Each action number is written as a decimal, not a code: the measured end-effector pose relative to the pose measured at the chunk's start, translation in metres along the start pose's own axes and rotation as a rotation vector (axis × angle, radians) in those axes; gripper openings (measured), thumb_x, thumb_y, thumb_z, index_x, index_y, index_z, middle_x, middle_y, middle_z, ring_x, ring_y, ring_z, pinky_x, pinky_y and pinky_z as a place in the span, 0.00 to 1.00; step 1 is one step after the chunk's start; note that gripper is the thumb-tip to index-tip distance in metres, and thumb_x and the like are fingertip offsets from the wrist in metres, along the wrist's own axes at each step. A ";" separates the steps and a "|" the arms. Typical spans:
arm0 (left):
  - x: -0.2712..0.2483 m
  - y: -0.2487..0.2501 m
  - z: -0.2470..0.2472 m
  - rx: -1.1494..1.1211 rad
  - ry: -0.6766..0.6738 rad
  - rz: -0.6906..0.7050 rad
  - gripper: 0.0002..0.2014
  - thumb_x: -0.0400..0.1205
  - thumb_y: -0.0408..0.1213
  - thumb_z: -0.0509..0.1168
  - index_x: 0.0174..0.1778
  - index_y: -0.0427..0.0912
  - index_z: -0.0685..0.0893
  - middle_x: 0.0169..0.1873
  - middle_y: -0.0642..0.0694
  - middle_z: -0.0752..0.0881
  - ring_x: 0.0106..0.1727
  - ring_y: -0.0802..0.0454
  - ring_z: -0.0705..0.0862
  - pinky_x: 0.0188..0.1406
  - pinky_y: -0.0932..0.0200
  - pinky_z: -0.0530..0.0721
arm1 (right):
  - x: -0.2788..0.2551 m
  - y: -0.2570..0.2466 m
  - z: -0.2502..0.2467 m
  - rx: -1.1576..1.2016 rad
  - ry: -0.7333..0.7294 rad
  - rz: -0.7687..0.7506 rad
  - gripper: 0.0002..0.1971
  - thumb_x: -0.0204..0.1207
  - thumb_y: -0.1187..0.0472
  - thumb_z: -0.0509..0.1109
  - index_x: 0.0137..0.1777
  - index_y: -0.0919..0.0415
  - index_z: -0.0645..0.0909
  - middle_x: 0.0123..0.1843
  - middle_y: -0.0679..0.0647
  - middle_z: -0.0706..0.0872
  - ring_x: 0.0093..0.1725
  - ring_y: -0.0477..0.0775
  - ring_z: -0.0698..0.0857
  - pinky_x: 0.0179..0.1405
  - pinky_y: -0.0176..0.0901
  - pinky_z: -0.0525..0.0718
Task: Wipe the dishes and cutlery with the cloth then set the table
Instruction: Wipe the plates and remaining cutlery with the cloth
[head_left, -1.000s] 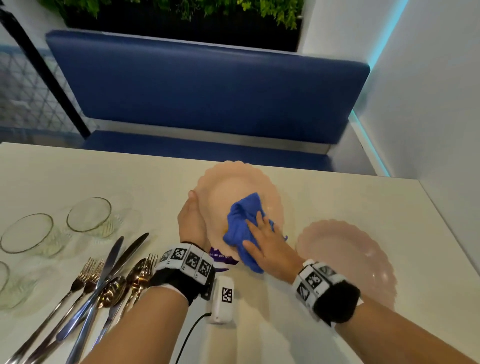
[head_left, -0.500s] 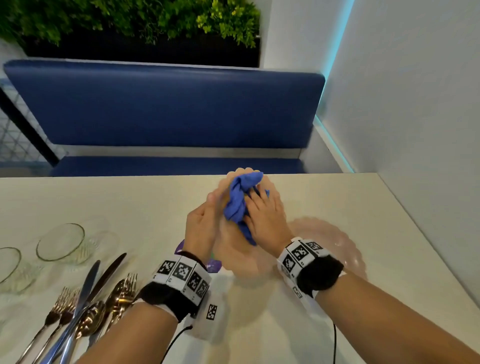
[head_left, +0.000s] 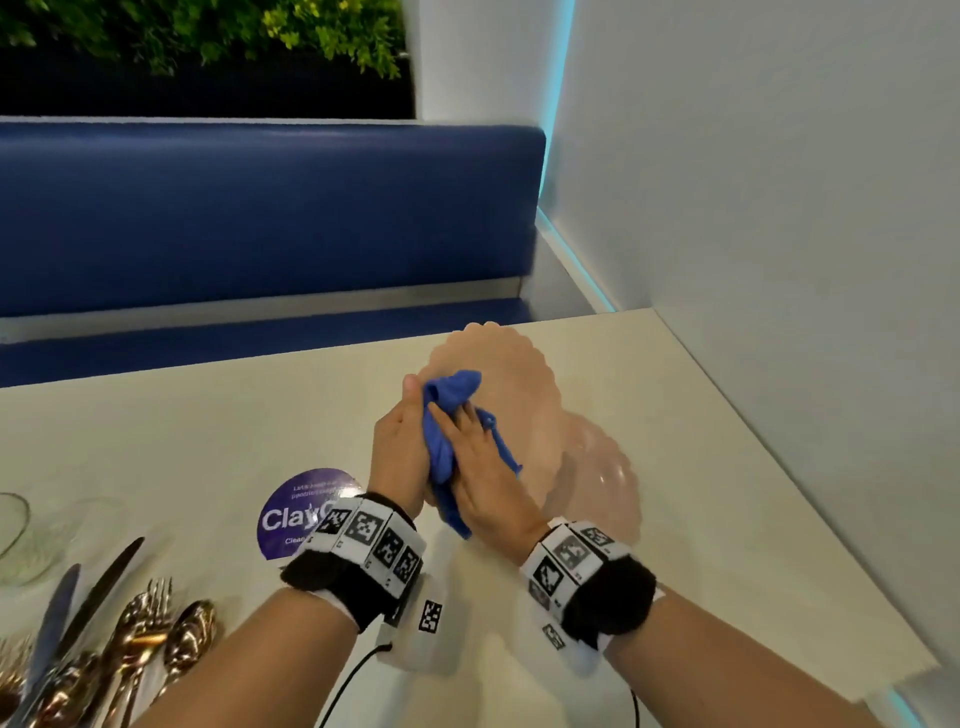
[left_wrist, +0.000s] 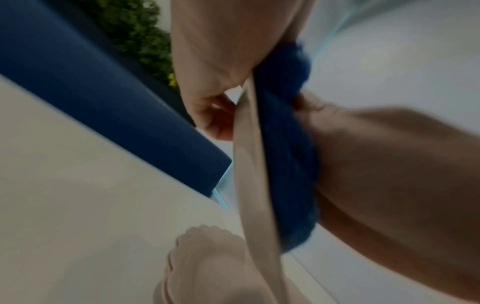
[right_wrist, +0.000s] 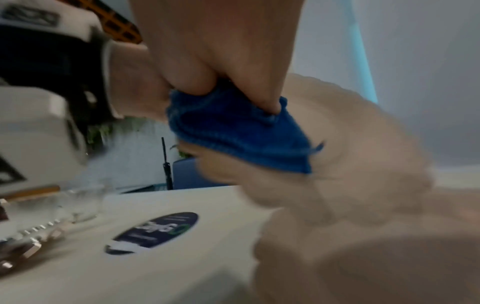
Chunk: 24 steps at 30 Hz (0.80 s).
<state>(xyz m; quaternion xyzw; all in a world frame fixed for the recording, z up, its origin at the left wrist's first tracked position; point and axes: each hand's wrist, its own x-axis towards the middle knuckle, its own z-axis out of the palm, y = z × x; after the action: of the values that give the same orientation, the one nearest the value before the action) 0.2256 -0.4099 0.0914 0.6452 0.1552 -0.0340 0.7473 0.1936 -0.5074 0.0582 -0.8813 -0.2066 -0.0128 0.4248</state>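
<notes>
The head view looks forward and down from above the near edge of the worktop (head_left: 156, 441), facing the far edge, the bench (head_left: 260, 218) behind it and the wall (head_left: 753, 208) along the right edge; both forearms reach in from below. The left wrist view sits very close under the left hand (left_wrist: 207, 72), tilted, looking up along it past the plate (left_wrist: 249, 164) edge-on toward the bench and wall. The right wrist view sits low and close beneath the right hand (right_wrist: 221, 51), facing left across the worktop toward the sticker (right_wrist: 155, 230). All three share the cloth (head_left: 447, 431), the plate and the worktop.
</notes>
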 end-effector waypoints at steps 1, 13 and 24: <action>-0.001 -0.001 0.005 0.058 -0.022 0.050 0.27 0.86 0.53 0.49 0.42 0.36 0.84 0.41 0.38 0.86 0.46 0.47 0.84 0.50 0.59 0.82 | 0.002 0.008 -0.006 -0.018 0.007 -0.003 0.27 0.83 0.56 0.48 0.82 0.56 0.54 0.84 0.59 0.56 0.84 0.57 0.52 0.83 0.57 0.51; -0.007 -0.017 0.038 0.001 0.115 -0.056 0.23 0.86 0.54 0.50 0.32 0.44 0.77 0.32 0.46 0.79 0.34 0.50 0.77 0.29 0.61 0.77 | -0.063 0.091 -0.067 -0.707 0.051 0.226 0.27 0.82 0.48 0.43 0.49 0.62 0.82 0.45 0.59 0.84 0.43 0.61 0.80 0.49 0.48 0.72; 0.011 -0.090 0.049 0.389 0.183 -0.027 0.24 0.87 0.51 0.49 0.48 0.34 0.82 0.48 0.35 0.85 0.54 0.36 0.82 0.54 0.48 0.77 | -0.075 0.081 -0.113 0.502 0.256 0.588 0.26 0.86 0.43 0.44 0.41 0.50 0.82 0.35 0.44 0.87 0.30 0.42 0.82 0.28 0.36 0.78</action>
<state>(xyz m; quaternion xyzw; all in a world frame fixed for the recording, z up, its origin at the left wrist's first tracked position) 0.2228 -0.4708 0.0085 0.7757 0.2217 -0.0147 0.5907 0.1722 -0.6635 0.0553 -0.7631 0.1121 0.0503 0.6345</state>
